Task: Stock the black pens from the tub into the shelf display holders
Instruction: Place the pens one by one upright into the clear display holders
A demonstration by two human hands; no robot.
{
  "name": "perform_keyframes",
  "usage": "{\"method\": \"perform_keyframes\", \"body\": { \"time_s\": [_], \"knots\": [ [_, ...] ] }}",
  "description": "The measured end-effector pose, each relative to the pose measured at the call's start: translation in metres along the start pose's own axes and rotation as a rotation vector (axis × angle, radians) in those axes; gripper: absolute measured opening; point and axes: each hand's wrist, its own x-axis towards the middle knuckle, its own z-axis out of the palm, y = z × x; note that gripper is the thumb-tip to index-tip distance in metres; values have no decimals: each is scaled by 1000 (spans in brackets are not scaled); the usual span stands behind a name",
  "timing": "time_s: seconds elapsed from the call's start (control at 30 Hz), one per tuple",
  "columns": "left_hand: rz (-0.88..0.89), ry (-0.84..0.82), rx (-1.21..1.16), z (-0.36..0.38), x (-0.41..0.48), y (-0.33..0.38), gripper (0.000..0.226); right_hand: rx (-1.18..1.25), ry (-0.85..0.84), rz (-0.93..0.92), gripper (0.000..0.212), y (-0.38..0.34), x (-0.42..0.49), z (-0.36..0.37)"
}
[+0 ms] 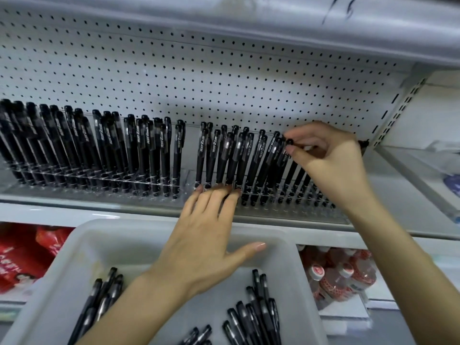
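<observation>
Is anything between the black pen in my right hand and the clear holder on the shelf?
Yes: standing black pens already in the clear plastic holder crowd right under the black pen the right hand pinches. The left hand touches the holder's front further left, clear of the path.

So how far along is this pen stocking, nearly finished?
Well along. Done: rows of black pens already stand in the clear shelf holders. In hand: the right hand pinches one pen above the right-side row; the left hand touches the holder's front with straight fingers. Left: two loose clusters of pens lie in the tub. Free slots are hard to see.
</observation>
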Motion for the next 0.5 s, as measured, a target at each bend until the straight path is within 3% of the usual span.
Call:
{"method": "perform_keyframes", "body": {
  "time_s": [0.33,0.5],
  "knots": [
    [77,-23,67,-22,8,-4,84,-116,36,-22,19,-21,-5,-19],
    [94,54,-21,-49,-10,-8,69,-36,55,-120,17,-48,-31,-6]
  ]
}}
